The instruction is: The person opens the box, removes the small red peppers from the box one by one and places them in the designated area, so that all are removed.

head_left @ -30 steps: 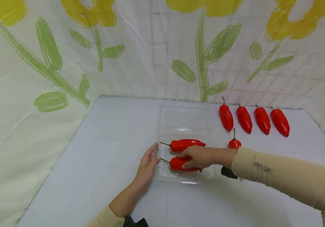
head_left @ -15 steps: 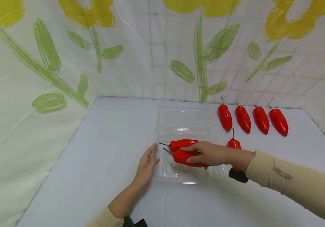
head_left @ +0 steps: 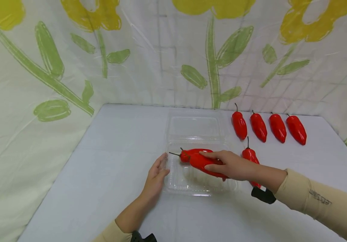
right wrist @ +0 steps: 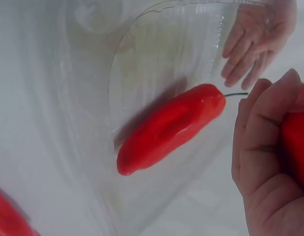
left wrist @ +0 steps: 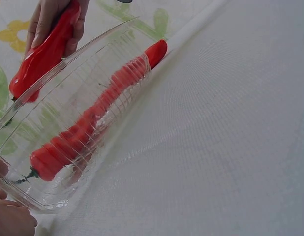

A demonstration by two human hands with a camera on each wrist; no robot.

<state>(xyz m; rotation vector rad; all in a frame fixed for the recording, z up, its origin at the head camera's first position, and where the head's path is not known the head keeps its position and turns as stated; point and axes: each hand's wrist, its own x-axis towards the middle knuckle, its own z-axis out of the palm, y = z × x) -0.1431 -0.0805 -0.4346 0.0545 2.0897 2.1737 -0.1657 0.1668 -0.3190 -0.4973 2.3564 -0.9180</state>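
My right hand (head_left: 232, 165) grips a red pepper (head_left: 205, 164), holding it above a clear plastic clamshell container (head_left: 188, 186). In the left wrist view this pepper (left wrist: 48, 51) is raised above the container's rim, its stem pointing down. A second red pepper (right wrist: 171, 129) lies inside the container, its thin stem toward the left hand. My left hand (head_left: 155, 178) rests against the container's left side wall, fingers fairly straight in the right wrist view. The container's lid (head_left: 194, 126) lies folded back, away from me.
Several red peppers (head_left: 258, 127) lie in a row at the table's back right. Another pepper (head_left: 250, 155) lies right of the container, partly hidden by the right arm. A flower-printed curtain (head_left: 149, 60) hangs behind the white table (head_left: 116, 144).
My right hand has lifted the nearer pepper off the container's bottom and moved it a little up and right. The left hand stays at the container's side.
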